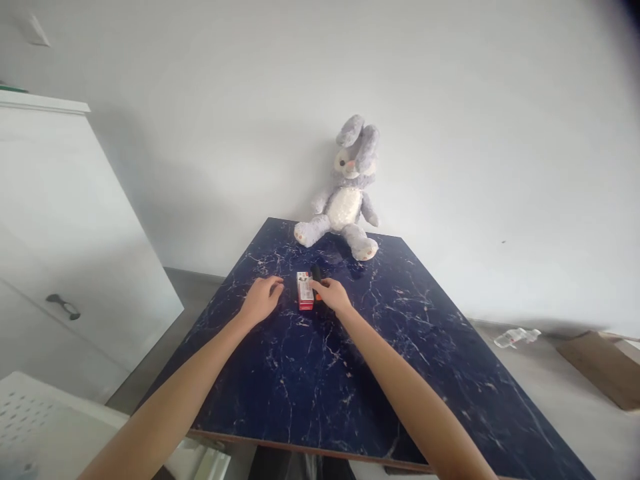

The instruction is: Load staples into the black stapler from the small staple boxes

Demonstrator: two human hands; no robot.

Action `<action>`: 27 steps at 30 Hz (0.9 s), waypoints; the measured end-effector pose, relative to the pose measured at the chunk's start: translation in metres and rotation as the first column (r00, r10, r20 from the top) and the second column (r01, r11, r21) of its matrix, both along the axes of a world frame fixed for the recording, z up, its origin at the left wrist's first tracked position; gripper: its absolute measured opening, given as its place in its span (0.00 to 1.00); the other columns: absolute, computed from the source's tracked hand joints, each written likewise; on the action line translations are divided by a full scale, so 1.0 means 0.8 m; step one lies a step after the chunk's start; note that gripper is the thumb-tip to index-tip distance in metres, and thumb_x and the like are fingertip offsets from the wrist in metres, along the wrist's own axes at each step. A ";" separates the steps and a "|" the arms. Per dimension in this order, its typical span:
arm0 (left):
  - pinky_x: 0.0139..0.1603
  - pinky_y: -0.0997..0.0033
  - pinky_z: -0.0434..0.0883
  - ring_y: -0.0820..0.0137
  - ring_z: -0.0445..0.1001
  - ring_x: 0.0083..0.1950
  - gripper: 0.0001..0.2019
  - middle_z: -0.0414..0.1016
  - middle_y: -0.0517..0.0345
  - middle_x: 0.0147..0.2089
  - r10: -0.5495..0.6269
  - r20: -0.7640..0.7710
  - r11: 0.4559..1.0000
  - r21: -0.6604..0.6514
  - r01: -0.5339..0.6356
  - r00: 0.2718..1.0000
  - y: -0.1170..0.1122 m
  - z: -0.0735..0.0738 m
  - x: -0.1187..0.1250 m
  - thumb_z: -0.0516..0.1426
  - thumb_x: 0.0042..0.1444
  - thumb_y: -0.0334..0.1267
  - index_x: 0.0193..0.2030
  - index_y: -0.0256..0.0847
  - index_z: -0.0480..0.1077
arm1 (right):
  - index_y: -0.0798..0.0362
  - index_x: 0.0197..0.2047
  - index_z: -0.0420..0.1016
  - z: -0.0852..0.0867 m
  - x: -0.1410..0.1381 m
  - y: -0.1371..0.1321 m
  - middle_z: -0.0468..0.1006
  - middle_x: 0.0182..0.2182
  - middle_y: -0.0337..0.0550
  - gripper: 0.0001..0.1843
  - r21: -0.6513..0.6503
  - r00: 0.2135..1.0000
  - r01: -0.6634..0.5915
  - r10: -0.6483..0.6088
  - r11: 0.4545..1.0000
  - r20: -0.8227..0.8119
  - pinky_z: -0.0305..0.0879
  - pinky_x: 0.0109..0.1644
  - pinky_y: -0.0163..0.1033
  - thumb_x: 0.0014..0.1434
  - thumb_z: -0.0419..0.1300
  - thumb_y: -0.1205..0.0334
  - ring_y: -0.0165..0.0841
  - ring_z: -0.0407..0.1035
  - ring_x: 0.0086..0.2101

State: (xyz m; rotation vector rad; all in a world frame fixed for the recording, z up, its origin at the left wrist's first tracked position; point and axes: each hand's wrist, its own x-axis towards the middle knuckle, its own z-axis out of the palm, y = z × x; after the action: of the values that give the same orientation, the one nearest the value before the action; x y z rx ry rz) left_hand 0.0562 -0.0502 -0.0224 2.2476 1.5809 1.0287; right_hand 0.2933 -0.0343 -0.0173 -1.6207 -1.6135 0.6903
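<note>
A small red and white box (305,292) lies on the dark blue marbled table (300,373), near the middle. Right beside it is a black object with an orange part (316,273), mostly covered, so its kind is unclear. My right hand (331,294) is closed over this black and orange object, its fingertips reaching the box's right side. To the left of the box, my left hand (261,298) rests low over the tabletop, fingers loosely curved and apart, holding nothing.
A grey and white plush rabbit (345,207) sits at the table's back edge against the wall. White cabinet (75,233) with a dark handle stands left. On the floor at right are a clear plastic bottle (510,337) and a cardboard piece (600,367).
</note>
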 end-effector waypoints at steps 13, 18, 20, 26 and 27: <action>0.62 0.54 0.63 0.51 0.63 0.65 0.31 0.72 0.49 0.62 0.042 0.021 0.978 -0.205 -0.037 0.999 0.001 0.012 -0.019 0.52 0.62 0.57 0.68 0.46 0.61 | 0.48 0.50 0.73 -0.006 -0.060 0.040 0.80 0.45 0.45 0.22 0.228 0.984 -0.072 0.107 0.971 -0.145 0.66 0.51 0.43 0.66 0.48 0.43 0.39 0.74 0.45; 0.64 0.52 0.61 0.51 0.66 0.64 0.39 0.68 0.46 0.65 -0.037 -0.019 0.991 -0.132 0.034 0.999 0.000 0.011 -0.017 0.59 0.55 0.61 0.70 0.45 0.58 | 0.46 0.50 0.74 -0.004 -0.050 0.052 0.80 0.42 0.41 0.23 0.180 0.946 -0.298 0.315 0.937 -0.074 0.65 0.53 0.43 0.69 0.45 0.44 0.38 0.73 0.45; 0.64 0.52 0.61 0.50 0.65 0.65 0.39 0.68 0.46 0.65 -0.019 -0.021 0.993 -0.117 0.017 1.000 0.002 0.012 -0.018 0.59 0.55 0.60 0.69 0.45 0.60 | 0.48 0.42 0.76 -0.006 -0.041 0.049 0.80 0.38 0.42 0.26 0.181 0.967 -0.237 0.249 0.954 -0.046 0.65 0.51 0.44 0.70 0.41 0.43 0.39 0.73 0.41; 0.61 0.54 0.65 0.50 0.70 0.60 0.34 0.73 0.43 0.60 0.035 -0.004 0.986 -0.165 -0.035 0.999 0.009 0.012 -0.021 0.59 0.55 0.60 0.64 0.42 0.67 | 0.48 0.44 0.75 -0.014 0.019 0.006 0.80 0.41 0.42 0.25 0.172 0.968 -0.230 0.244 0.958 -0.065 0.67 0.52 0.44 0.70 0.41 0.46 0.38 0.74 0.44; 0.60 0.54 0.66 0.50 0.71 0.61 0.35 0.73 0.44 0.60 0.043 0.007 0.985 -0.168 -0.042 0.999 0.010 0.012 -0.020 0.59 0.55 0.60 0.64 0.42 0.67 | 0.47 0.48 0.75 -0.015 0.027 -0.004 0.80 0.43 0.42 0.21 0.181 0.960 -0.261 0.274 0.948 -0.050 0.67 0.53 0.44 0.69 0.44 0.48 0.38 0.74 0.45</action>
State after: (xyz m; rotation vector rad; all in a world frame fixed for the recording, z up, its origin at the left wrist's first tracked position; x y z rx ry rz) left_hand 0.0399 -0.0424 -0.0127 2.1025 1.6518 0.8793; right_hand 0.3151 -0.0374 -0.0292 -1.2507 -1.8049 0.7175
